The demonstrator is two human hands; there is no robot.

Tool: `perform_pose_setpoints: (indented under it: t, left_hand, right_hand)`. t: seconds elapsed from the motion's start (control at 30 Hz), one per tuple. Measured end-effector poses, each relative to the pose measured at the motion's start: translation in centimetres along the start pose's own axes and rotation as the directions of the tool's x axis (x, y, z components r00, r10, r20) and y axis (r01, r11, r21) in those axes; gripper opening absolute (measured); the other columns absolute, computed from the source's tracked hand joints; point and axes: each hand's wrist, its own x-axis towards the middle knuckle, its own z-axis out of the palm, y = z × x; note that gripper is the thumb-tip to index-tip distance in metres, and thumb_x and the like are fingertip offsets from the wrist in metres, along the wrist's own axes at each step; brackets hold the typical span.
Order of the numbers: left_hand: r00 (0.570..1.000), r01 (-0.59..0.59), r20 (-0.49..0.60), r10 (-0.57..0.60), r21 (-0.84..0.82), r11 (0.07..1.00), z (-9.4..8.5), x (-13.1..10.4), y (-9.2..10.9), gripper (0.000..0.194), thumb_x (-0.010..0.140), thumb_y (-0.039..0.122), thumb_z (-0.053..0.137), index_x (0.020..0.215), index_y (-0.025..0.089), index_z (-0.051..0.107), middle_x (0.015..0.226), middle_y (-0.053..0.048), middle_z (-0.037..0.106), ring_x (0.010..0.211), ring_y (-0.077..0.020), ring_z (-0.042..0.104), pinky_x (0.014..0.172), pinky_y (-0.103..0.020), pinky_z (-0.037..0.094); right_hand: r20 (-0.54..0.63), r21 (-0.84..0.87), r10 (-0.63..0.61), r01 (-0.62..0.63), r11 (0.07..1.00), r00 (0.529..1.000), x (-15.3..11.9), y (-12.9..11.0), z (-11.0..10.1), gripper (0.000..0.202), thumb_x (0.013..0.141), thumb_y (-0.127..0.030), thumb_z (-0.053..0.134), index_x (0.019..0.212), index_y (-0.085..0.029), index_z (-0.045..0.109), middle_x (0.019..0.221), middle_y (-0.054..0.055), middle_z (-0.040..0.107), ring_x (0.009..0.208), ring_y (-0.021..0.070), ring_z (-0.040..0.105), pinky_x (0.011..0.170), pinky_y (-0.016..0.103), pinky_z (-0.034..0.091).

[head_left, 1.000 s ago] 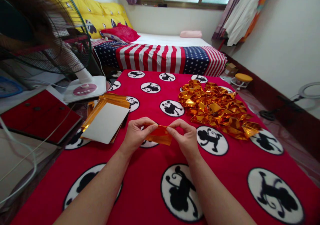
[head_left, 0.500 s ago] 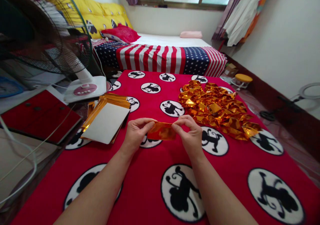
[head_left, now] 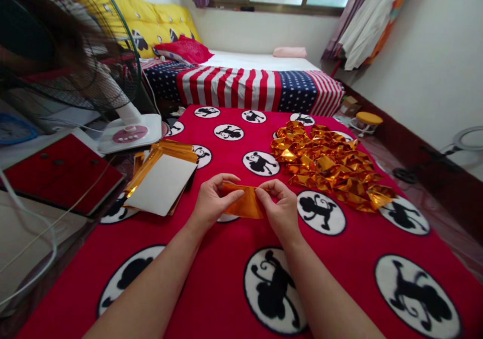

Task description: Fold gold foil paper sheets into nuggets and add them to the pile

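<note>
A red cloth [head_left: 219,288] printed with black figures in white ovals runs out from the near side, both forearms reaching in over it. The left hand [head_left: 212,201] has thumb and fingers closed on the left end of an orange foil strip [head_left: 247,202], and the right hand [head_left: 279,203] pinches its right end by the upper corner. The strip spans the two hands over the cloth's middle, between the left and right edges; whether it touches the cloth I cannot tell. Along the left edge lies a paper stack [head_left: 163,184], white on top with orange foil beneath. Toward the far right corner spreads a pile of folded foil pieces [head_left: 326,164]. A fan [head_left: 125,108] stands just past the far left corner, a yellow-topped stool [head_left: 369,118] beyond the right edge, and past the far edge is a bed [head_left: 241,61].
</note>
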Motion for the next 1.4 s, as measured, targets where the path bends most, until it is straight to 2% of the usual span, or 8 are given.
perform_pose_setpoints:
  t: [0.17, 0.3, 0.53, 0.67, 0.83, 1.1, 1.27, 1.4]
  left_hand:
    - [0.999, -0.031, 0.045, 0.03, 0.036, 0.999, 0.1, -0.2, 0.1, 0.037, 0.068, 0.029, 0.079, 0.098, 0.016, 0.061, 0.075, -0.001, 0.068, 0.066, -0.0139, 0.065, 0.061, -0.021, 0.051]
    - [0.995, -0.073, 0.074, 0.065, 0.103, 0.992, 0.1, -0.4, 0.0, 0.035, 0.072, 0.029, 0.076, 0.101, 0.017, 0.061, 0.079, -0.002, 0.069, 0.071, -0.0153, 0.067, 0.063, -0.022, 0.051]
    - [0.997, -0.038, 0.065, 0.034, 0.065, 0.997, 0.2, -0.3, -0.2, 0.043, 0.069, 0.03, 0.078, 0.101, 0.02, 0.051, 0.073, 0.002, 0.066, 0.063, -0.0136, 0.065, 0.058, -0.021, 0.05]
    - [1.0, 0.004, 0.002, -0.004, 0.006, 1.0, -0.2, 0.1, -0.3, 0.049, 0.064, 0.031, 0.08, 0.094, 0.023, 0.042, 0.064, 0.007, 0.061, 0.052, -0.0118, 0.06, 0.051, -0.02, 0.048]
    - [0.999, -0.005, -0.034, 0.005, -0.017, 1.0, -0.9, 0.7, -0.5, 0.05, 0.064, 0.031, 0.081, 0.092, 0.023, 0.04, 0.063, 0.008, 0.062, 0.051, -0.0115, 0.061, 0.052, -0.02, 0.048]
    - [0.999, 0.04, 0.016, -0.04, -0.025, 0.999, -1.0, 0.6, -0.7, 0.056, 0.067, 0.03, 0.08, 0.107, 0.022, 0.043, 0.069, 0.004, 0.067, 0.057, -0.014, 0.065, 0.053, -0.02, 0.05]
    - [0.998, 0.048, 0.042, -0.048, 0.0, 0.999, -0.5, 0.2, -0.5, 0.055, 0.067, 0.031, 0.08, 0.107, 0.021, 0.044, 0.066, 0.005, 0.065, 0.056, -0.0134, 0.064, 0.051, -0.018, 0.048]
    - [0.997, 0.051, 0.057, -0.05, -0.013, 0.999, -0.3, 0.0, -0.5, 0.055, 0.067, 0.032, 0.08, 0.108, 0.022, 0.044, 0.067, 0.005, 0.065, 0.056, -0.0141, 0.064, 0.051, -0.019, 0.048]
  right_hand:
    - [0.068, -0.021, -0.02, 0.021, 1.0, 0.998, -0.1, -0.4, 0.1, 0.026, 0.073, -0.029, 0.074, 0.093, -0.021, 0.059, 0.082, 0.002, 0.066, 0.076, 0.0167, 0.064, 0.068, 0.026, 0.051]
    - [0.097, -0.024, -0.007, 0.01, 1.0, 0.995, -0.2, -0.4, 0.4, 0.026, 0.075, -0.025, 0.072, 0.096, -0.021, 0.058, 0.08, 0.001, 0.065, 0.075, 0.0158, 0.064, 0.069, 0.026, 0.052]
    - [0.1, 0.013, -0.016, 0.015, 1.0, 0.995, -0.2, -0.5, 0.4, 0.019, 0.075, -0.021, 0.068, 0.091, -0.021, 0.057, 0.077, -0.001, 0.065, 0.069, 0.0139, 0.064, 0.062, 0.024, 0.051]
    - [0.054, -0.017, -0.027, 0.028, 0.999, 0.998, 0.1, -0.1, -0.2, 0.019, 0.073, -0.018, 0.068, 0.088, -0.02, 0.057, 0.082, 0.001, 0.066, 0.076, 0.0163, 0.066, 0.067, 0.025, 0.051]
    - [0.025, -0.047, -0.032, 0.033, 0.998, 0.999, 0.6, 0.5, -0.9, 0.02, 0.073, -0.017, 0.069, 0.089, -0.02, 0.056, 0.077, -0.001, 0.064, 0.072, 0.0153, 0.065, 0.07, 0.026, 0.051]
    - [0.089, -0.035, -0.005, 0.009, 0.999, 0.996, 0.6, 0.4, -0.8, 0.021, 0.072, -0.017, 0.066, 0.092, -0.02, 0.058, 0.076, 0.0, 0.064, 0.07, 0.015, 0.062, 0.063, 0.024, 0.048]
    - [0.182, -0.05, 0.061, -0.053, 0.997, 0.982, 0.3, 0.2, -0.2, 0.008, 0.073, -0.024, 0.065, 0.077, -0.017, 0.063, 0.07, 0.001, 0.063, 0.062, 0.0137, 0.057, 0.057, 0.023, 0.044]
    - [0.194, -0.038, 0.135, -0.13, 0.991, 0.972, 0.2, 0.2, -0.1, 0.012, 0.07, -0.026, 0.067, 0.071, -0.015, 0.063, 0.063, -0.001, 0.06, 0.056, 0.0121, 0.053, 0.052, 0.022, 0.041]
